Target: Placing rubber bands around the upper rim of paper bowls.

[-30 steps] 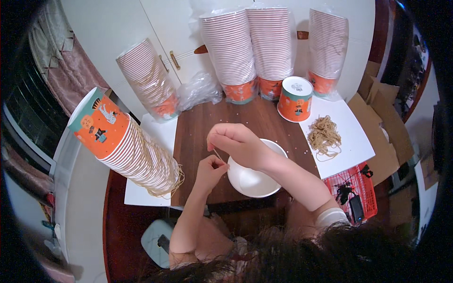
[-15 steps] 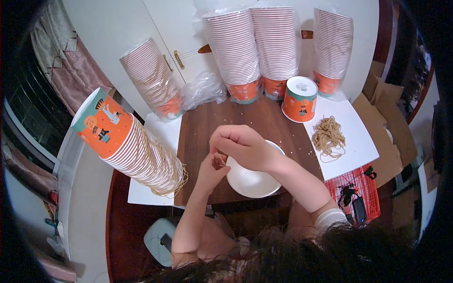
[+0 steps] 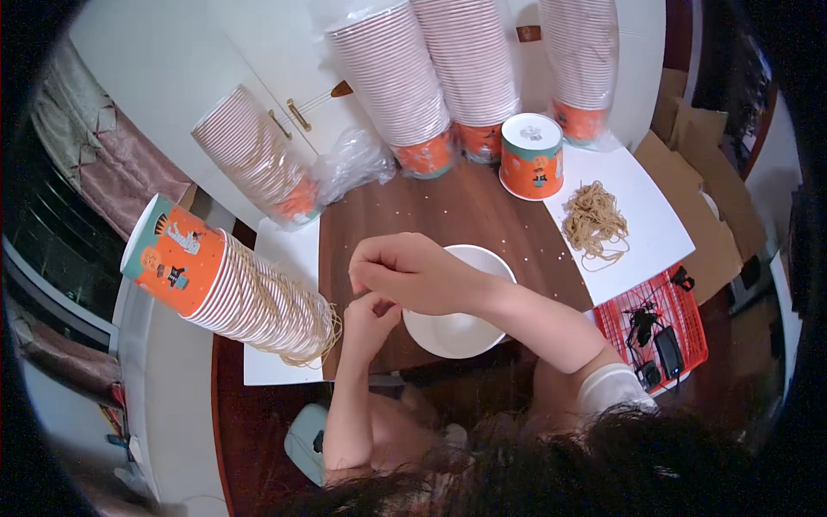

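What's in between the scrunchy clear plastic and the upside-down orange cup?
In the head view, two tall plastic-wrapped cup stacks, a left stack and a right stack, stand between the scrunchy plastic and the upside-down cup.

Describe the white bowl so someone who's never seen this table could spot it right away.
Start with the brown tabletop flanked by white panels. Near its front edge, partly hidden by the right hand and forearm, is the white bowl. Unlike the patterned orange cup farther back, it is plain, wide and open at the top.
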Motion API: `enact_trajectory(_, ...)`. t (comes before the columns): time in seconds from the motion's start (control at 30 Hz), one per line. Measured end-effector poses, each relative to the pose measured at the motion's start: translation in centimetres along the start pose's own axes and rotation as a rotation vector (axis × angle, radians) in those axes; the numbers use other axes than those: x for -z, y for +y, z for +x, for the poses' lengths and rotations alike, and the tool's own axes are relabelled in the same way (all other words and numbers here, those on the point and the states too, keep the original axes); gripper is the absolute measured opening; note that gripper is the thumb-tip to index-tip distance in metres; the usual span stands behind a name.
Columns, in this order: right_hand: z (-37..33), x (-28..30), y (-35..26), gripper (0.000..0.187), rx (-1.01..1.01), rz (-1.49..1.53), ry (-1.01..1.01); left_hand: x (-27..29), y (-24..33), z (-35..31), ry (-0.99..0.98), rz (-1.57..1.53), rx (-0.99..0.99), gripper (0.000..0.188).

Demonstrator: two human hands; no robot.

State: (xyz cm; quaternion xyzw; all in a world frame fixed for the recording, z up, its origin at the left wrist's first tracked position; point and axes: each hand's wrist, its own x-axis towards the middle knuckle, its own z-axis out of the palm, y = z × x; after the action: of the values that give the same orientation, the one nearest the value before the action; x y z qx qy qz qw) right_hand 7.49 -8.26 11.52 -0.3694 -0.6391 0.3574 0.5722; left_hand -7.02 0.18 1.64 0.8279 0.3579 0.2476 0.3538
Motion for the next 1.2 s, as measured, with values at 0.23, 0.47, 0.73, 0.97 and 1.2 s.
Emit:
enact_trajectory(0.23,-0.3,-0.2,-0.4,0.017,-0.015,-0.004,-0.019,-1.4,-1.7,0.3,0.036,0.061,-0.096,0.021)
enact_trajectory(0.47,-0.4,-0.3,-0.2,0.018,-0.015,0.059,-0.022,-0.3,1.8,-0.2,0.067,0.182,-0.188,0.024)
enact_trajectory(0.73,-0.2,0.1,-0.6,0.018,-0.019,0.019,-0.016,1.4,1.0,-0.8,-0.162,0.011,0.049,0.008)
enact_trajectory(0.97,-0.3,0.8,-0.7,0.017,-0.021,0.039,0.010,1.5,1.1,-1.2,-0.260,-0.277,0.016,0.009)
enact_trajectory(1.2,0.1,0.7,-0.5,0.020,0.074,-0.061,0.071,1.4,-0.8,-1.0,-0.287,-0.214,0.103,0.009)
